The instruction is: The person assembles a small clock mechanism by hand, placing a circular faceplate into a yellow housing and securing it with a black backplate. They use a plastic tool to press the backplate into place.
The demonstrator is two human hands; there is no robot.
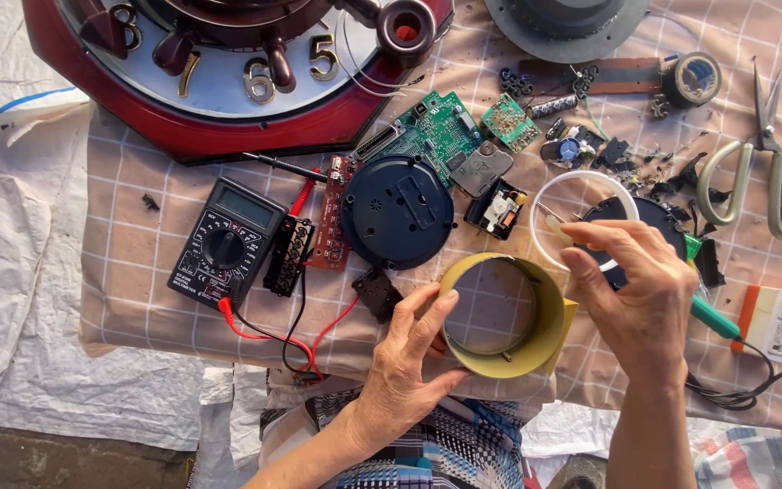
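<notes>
Clock [228, 81], large and red-framed, fills the cloth's [138, 272] far left corner; multimeter [225, 242] and black disc [397, 211] lie nearer. Yellow ring [504, 317] sits at the near edge between both hands: left hand [405, 362] grips its rim, right hand [640, 290] pinches a thin white strip [558, 226], just right of it. Loosely held, the ring could probably slip off that edge.
</notes>
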